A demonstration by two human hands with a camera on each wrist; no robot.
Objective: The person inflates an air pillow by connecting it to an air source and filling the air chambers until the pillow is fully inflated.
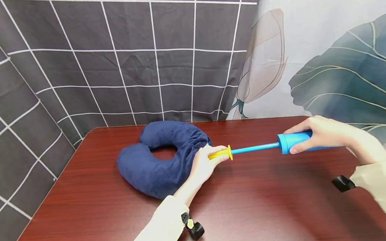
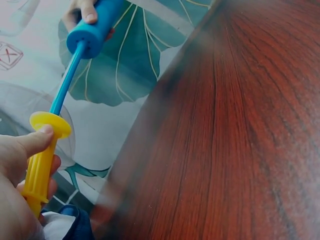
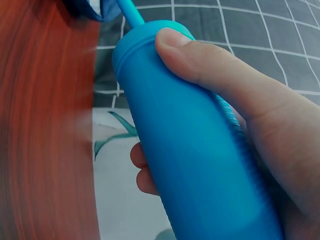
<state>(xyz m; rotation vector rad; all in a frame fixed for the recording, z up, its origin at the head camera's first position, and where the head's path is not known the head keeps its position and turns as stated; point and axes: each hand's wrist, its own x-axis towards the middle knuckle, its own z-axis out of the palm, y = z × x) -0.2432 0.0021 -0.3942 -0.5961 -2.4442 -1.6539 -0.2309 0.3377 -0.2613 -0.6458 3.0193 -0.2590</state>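
Table (image 1: pixel 85 229): red-brown wood grain. Navy neck pillow (image 1: pixel 160 175) on its far side, left of centre; full-looking but creased along its right, so judged partly filled, some pumping left. Blue pump barrel (image 1: pixel 289 143) well to the right, grasped by the right hand (image 1: pixel 325 135). Left hand (image 1: pixel 205 161) grips the yellow end piece (image 1: pixel 230 152) at the pillow's right edge; join hidden. Blue rod (image 1: pixel 255 148) exposed between: stroke not pushed home.
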